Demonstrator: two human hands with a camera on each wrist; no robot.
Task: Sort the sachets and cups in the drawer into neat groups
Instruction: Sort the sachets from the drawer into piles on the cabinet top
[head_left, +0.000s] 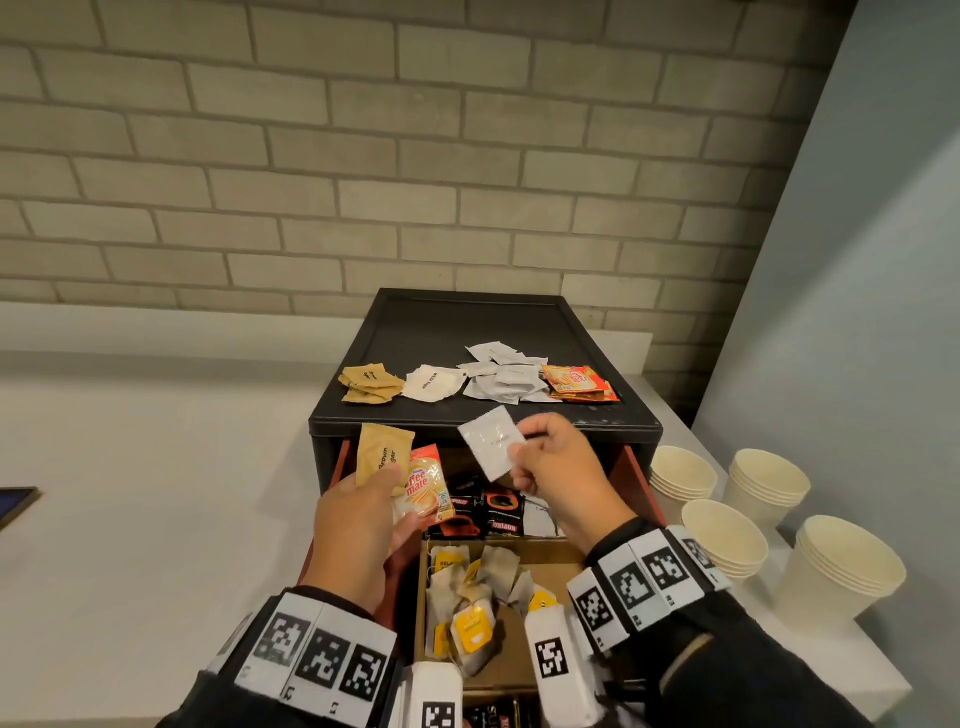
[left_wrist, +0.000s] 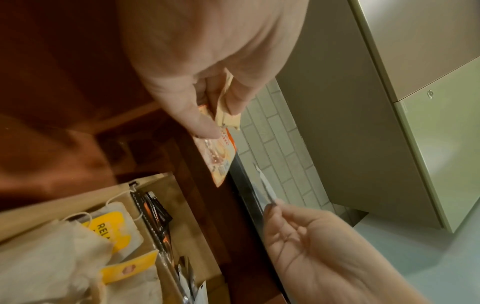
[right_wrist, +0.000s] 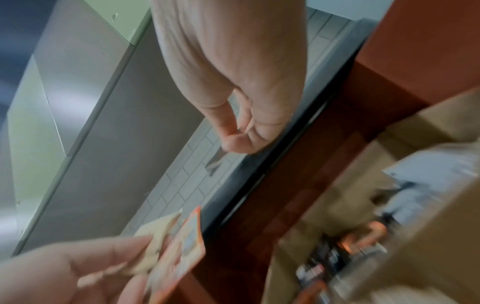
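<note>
My left hand (head_left: 363, 514) holds a brown sugar sachet (head_left: 382, 457) and an orange creamer sachet (head_left: 423, 491) together above the open drawer (head_left: 641, 478). In the left wrist view the thumb and fingers (left_wrist: 205, 123) pinch both sachets, the creamer sachet (left_wrist: 221, 158) hanging lowest. My right hand (head_left: 556, 467) pinches a white sachet (head_left: 491, 449) by its edge, just in front of the black drawer unit (head_left: 467, 322). On the unit's top lie sorted piles: brown sachets (head_left: 371, 383), white sugar sachets (head_left: 434, 383), small white sachets (head_left: 506, 379), orange creamer sachets (head_left: 582, 384).
Inside the drawer lie black coffee sachets (head_left: 483, 509) and a cardboard box (head_left: 556, 569) of tea bags (head_left: 470, 623). Stacks of cream paper cups (head_left: 722, 535) stand on the white counter (head_left: 130, 493) to the right. A brick wall rises behind.
</note>
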